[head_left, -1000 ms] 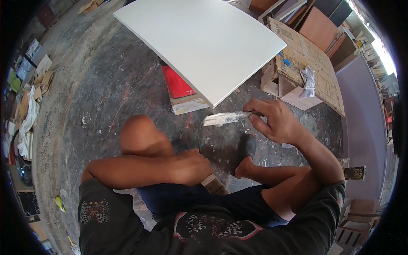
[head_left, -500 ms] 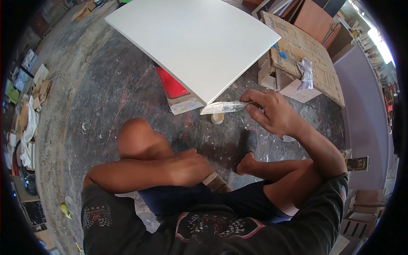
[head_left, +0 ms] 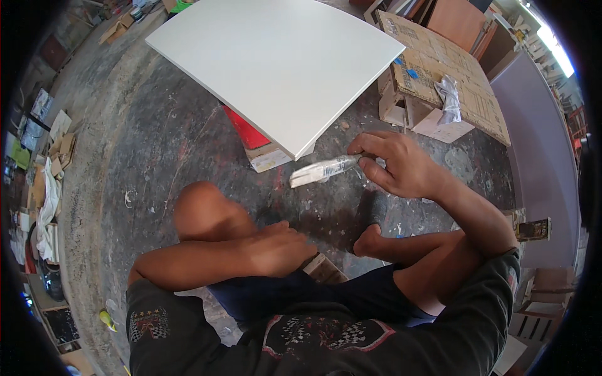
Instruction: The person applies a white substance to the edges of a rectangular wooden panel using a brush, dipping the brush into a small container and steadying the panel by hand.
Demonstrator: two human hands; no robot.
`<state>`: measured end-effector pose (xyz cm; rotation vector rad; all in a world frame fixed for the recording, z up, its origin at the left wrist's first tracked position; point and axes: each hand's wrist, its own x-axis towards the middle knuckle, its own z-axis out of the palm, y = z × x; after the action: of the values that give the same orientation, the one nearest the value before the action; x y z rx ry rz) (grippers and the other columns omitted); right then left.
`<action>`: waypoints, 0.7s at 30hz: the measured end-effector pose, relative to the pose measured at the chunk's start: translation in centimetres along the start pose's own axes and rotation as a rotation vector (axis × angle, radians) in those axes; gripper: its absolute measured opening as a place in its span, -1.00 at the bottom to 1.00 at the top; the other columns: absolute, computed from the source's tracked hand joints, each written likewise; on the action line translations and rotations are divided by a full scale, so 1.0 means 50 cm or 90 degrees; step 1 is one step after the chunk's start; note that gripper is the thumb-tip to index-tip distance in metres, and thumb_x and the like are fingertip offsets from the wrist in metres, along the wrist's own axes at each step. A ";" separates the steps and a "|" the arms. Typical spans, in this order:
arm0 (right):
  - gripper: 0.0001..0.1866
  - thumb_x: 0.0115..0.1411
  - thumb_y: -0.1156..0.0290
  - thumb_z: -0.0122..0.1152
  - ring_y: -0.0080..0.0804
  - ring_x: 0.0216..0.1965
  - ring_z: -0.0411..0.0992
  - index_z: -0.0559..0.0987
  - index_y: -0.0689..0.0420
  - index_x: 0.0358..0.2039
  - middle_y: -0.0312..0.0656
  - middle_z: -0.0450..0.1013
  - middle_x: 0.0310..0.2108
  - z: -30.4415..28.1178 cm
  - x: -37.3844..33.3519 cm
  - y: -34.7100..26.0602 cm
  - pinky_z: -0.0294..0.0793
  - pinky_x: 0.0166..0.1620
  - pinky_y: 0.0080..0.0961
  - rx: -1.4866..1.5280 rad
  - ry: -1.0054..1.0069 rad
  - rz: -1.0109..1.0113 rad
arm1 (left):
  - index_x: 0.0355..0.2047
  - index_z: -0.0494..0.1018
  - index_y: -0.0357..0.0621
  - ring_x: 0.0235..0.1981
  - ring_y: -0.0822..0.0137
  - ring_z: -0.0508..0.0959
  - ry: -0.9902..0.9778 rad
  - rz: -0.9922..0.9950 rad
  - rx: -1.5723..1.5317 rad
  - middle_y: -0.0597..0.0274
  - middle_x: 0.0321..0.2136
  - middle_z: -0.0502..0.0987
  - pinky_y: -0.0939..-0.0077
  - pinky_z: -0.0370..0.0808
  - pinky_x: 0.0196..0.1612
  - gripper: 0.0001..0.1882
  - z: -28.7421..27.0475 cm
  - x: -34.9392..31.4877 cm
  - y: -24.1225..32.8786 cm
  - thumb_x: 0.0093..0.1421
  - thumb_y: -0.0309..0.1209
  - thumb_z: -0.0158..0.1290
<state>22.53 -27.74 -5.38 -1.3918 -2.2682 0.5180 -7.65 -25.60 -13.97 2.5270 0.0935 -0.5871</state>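
My right hand [head_left: 396,164] pinches the dark handle end of a flat paintbrush [head_left: 321,170]. The brush is whitish over its length and points left, its tip tilted slightly down, just below the near corner of a large white panel [head_left: 276,69]. A gap shows between brush and panel corner. Behind the brush, a small cup on the floor is almost wholly hidden. My left hand [head_left: 279,252] rests by my bent left knee, back up, fingers curled, fingertips out of sight; it looks closed, with nothing visible in it. Near its fingers is a wooden block [head_left: 325,269].
A red-topped box [head_left: 251,135] sits under the panel's near corner. On the right, flattened cardboard [head_left: 464,81] lies over wooden boxes, with a crumpled pale cloth [head_left: 448,100] on it. A tall grey-purple board [head_left: 533,125] stands farther right. Scraps [head_left: 47,194] line the left side.
The brush tip has dropped away from the panel corner, swinging down and slightly left, and now covers the small cup. My left hand keeps its pose. The whole view has shifted slightly.
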 end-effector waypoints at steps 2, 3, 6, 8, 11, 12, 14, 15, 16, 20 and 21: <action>-0.75 0.27 0.44 0.19 0.22 -0.23 0.57 0.55 0.21 -0.06 0.13 0.54 -0.31 -0.001 0.001 0.000 0.53 -0.13 0.02 0.015 0.010 0.020 | -0.04 0.51 -0.14 -0.01 -0.01 0.61 0.006 0.000 0.000 0.00 -0.13 0.60 0.09 0.37 0.12 -0.75 0.006 0.001 -0.002 0.28 -0.47 0.02; -0.76 0.28 0.43 0.19 0.21 -0.22 0.57 0.54 0.21 -0.06 0.12 0.54 -0.31 0.000 0.000 0.004 0.53 -0.12 0.03 0.006 0.001 0.027 | -0.04 0.51 -0.14 -0.01 -0.01 0.61 0.007 -0.001 -0.001 0.00 -0.13 0.60 0.10 0.38 0.12 -0.75 0.008 0.003 -0.002 0.28 -0.47 0.02; -0.76 0.29 0.42 0.20 0.19 -0.20 0.56 0.54 0.21 -0.06 0.10 0.54 -0.29 0.004 -0.003 0.017 0.52 -0.11 0.03 -0.020 -0.017 0.027 | -0.03 0.50 -0.14 -0.01 -0.02 0.61 -0.024 -0.010 0.001 0.00 -0.13 0.60 0.10 0.38 0.11 -0.74 -0.006 0.008 0.005 0.27 -0.48 0.03; -0.76 0.30 0.42 0.19 0.17 -0.17 0.57 0.54 0.20 -0.05 0.09 0.55 -0.27 0.005 -0.008 0.018 0.52 -0.10 0.02 -0.038 -0.017 -0.003 | 0.01 0.51 -0.12 0.04 0.00 0.60 -0.038 -0.018 0.006 0.02 -0.10 0.61 0.06 0.38 0.15 -0.72 -0.011 0.012 0.005 0.30 -0.46 0.00; -0.78 0.30 0.48 0.18 0.15 -0.14 0.55 0.55 0.22 -0.05 0.06 0.53 -0.22 0.004 0.001 0.008 0.52 -0.08 -0.04 -0.007 0.022 -0.024 | 0.07 0.54 -0.07 0.14 0.04 0.59 -0.051 -0.038 0.005 0.05 -0.04 0.64 0.00 0.38 0.24 -0.68 -0.009 0.012 0.005 0.35 -0.42 -0.06; -0.78 0.30 0.48 0.18 0.15 -0.13 0.54 0.55 0.22 -0.06 0.05 0.54 -0.21 0.010 0.001 0.013 0.51 -0.06 -0.04 -0.011 0.039 -0.027 | 0.06 0.54 -0.07 0.14 0.04 0.59 -0.069 -0.041 0.005 0.05 -0.04 0.64 0.00 0.38 0.24 -0.68 -0.021 0.015 0.010 0.35 -0.43 -0.06; -0.79 0.30 0.49 0.19 0.14 -0.10 0.53 0.56 0.21 -0.06 0.04 0.54 -0.19 0.024 0.003 0.028 0.51 -0.03 -0.04 -0.020 0.072 -0.033 | 0.03 0.52 -0.09 0.09 0.03 0.60 -0.081 -0.034 0.005 0.04 -0.08 0.63 0.03 0.39 0.20 -0.70 -0.025 0.020 0.012 0.32 -0.44 -0.02; -0.79 0.30 0.49 0.19 0.14 -0.09 0.53 0.56 0.21 -0.06 0.04 0.54 -0.18 0.025 0.005 0.030 0.50 0.00 -0.04 -0.032 0.057 -0.036 | 0.02 0.50 -0.11 0.04 0.01 0.61 -0.074 -0.024 0.006 0.03 -0.10 0.62 0.05 0.40 0.17 -0.71 -0.022 0.022 0.009 0.29 -0.46 0.03; -0.79 0.31 0.49 0.19 0.13 -0.07 0.52 0.56 0.20 -0.06 0.04 0.54 -0.17 0.024 0.008 0.032 0.50 0.02 -0.05 -0.044 0.041 -0.040 | 0.00 0.48 -0.13 -0.01 -0.01 0.62 -0.068 -0.015 0.007 0.02 -0.13 0.60 0.07 0.40 0.14 -0.71 -0.019 0.023 0.007 0.26 -0.47 0.08; -0.79 0.31 0.48 0.18 0.13 -0.04 0.52 0.56 0.19 -0.05 0.04 0.54 -0.16 0.018 0.017 0.023 0.48 0.09 -0.03 -0.042 0.021 -0.072 | 0.02 0.50 -0.09 0.03 0.03 0.61 -0.061 -0.022 0.025 0.05 -0.11 0.62 0.08 0.41 0.15 -0.71 -0.011 0.027 0.006 0.28 -0.47 0.04; -0.78 0.30 0.48 0.18 0.13 -0.04 0.52 0.56 0.19 -0.05 0.04 0.54 -0.16 0.017 0.020 0.021 0.48 0.09 -0.03 -0.033 0.040 -0.073 | 0.04 0.52 -0.06 0.06 0.06 0.60 -0.079 -0.037 0.034 0.08 -0.08 0.63 0.09 0.40 0.17 -0.69 -0.014 0.029 0.010 0.30 -0.46 0.00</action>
<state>22.44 -26.45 -6.49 -1.2755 -2.3091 0.3764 -5.96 -25.74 -13.81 2.5390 0.1075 -0.7764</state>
